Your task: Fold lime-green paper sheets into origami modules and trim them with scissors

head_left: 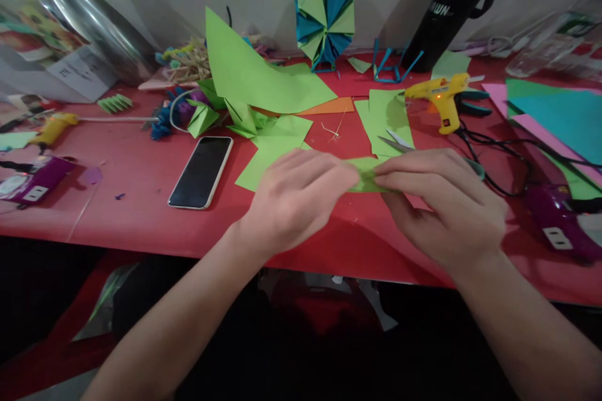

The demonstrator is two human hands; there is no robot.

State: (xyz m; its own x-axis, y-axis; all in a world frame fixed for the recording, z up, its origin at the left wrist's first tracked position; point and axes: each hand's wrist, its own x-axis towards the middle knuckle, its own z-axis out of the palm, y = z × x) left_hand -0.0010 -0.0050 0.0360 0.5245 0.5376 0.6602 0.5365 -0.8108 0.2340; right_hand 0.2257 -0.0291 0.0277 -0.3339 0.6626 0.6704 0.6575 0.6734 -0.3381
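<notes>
Between my two hands, over the front part of the red table (348, 232), is a small piece of green paper (365, 177). My left hand (296, 197) has its fingers closed on the paper's left end. The right end is pinched between the thumb and fingers of my right hand (442, 203). Whether the paper is folded is hard to tell, as my fingers cover parts of it. Just behind my right hand lies a pair of scissors (396, 141), its handles mostly hidden. More green paper sheets (251, 169) lie behind my left hand.
A phone (201, 172) lies left of my hands. Yellow glue gun (442, 97) and black cord sit at right, near a purple power strip (557, 219). At the back stand a blue-green folded paper wheel (325, 12) and a black bottle (454, 9). Coloured sheets (559, 116) lie far right.
</notes>
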